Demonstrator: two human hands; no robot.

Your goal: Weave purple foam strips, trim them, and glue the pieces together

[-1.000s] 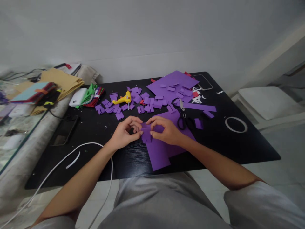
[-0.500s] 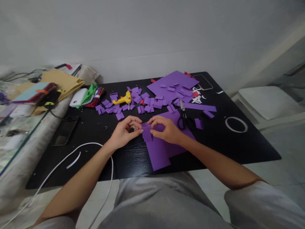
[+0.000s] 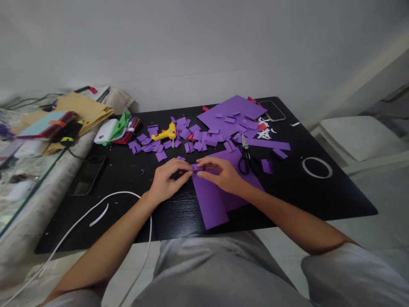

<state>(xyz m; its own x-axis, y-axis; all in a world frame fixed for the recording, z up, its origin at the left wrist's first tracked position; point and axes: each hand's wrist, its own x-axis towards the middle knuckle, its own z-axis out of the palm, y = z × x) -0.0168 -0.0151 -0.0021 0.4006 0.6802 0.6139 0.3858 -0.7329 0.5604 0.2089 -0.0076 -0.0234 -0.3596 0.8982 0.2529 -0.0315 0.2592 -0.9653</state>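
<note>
A small folded piece of purple paper [image 3: 197,167] is held up between my two hands, over the table's middle. My left hand [image 3: 168,179] pinches its left end between thumb and fingertips. From the other side, the curved fingers and thumb of my right hand [image 3: 223,174] close about the right end. Beneath the hands lie larger purple paper sheets [image 3: 211,204], one long piece angled toward me. Black-handled scissors [image 3: 245,162] rest just beyond my right hand, partly over the purple paper.
Many small folded purple pieces [image 3: 161,155] lie behind my hands around a yellow glue gun [image 3: 166,134]. A tape ring [image 3: 317,167] sits at right, a dark phone [image 3: 87,177] at left. A white cable [image 3: 105,198] crosses the left side near my forearm.
The purple piece, which had flaps hanging toward me, now appears as a narrow folded strip between my fingers. My hands have barely shifted.
</note>
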